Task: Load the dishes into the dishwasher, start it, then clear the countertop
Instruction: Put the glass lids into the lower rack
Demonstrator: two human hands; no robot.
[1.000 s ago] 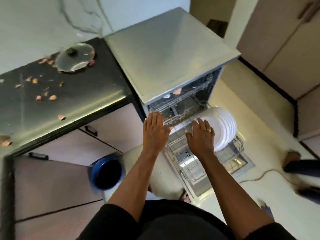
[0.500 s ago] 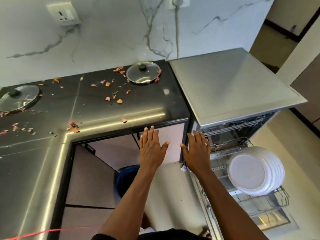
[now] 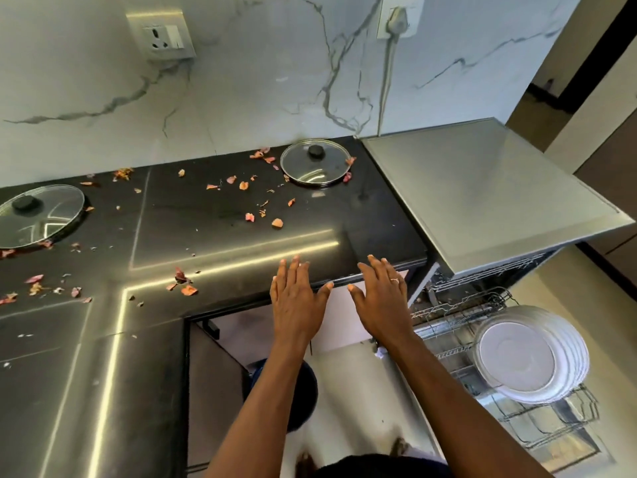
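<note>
Dishwasher (image 3: 489, 198) at right, door down, lower rack (image 3: 517, 422) pulled out. A row of white plates (image 3: 527, 353) is stood on edge in the rack, packed close together; the rest of the rack wires are seen bare. An upper rack (image 3: 482, 274) is partly seen under the grey top panel; its contents cannot be told.

Black countertop (image 3: 213, 236), L-shaped, glossy, is littered with pinkish-orange peel scraps (image 3: 277, 223), scattered mostly at the back and along the left run. Two glass lids with black knobs lie flat on it: one lid (image 3: 315, 162) at the back beside the dishwasher, a second lid (image 3: 38, 215) at far left. A few scraps touch the rims of both.

Left hand (image 3: 296, 301) and right hand (image 3: 381, 301) are held palm down, fingers spread, nothing gripped, over the counter's front edge; hands are apart, thumbs near each other. A ring (image 3: 394, 280) is worn on the right hand. Whether the fingertips touch the counter cannot be told.

White marble-look wall behind, with a socket plate (image 3: 160, 34) and a plugged-in cord (image 3: 386, 84) running down behind the dishwasher. A dark blue bin (image 3: 303, 401) is seen on the pale floor below the arms.
</note>
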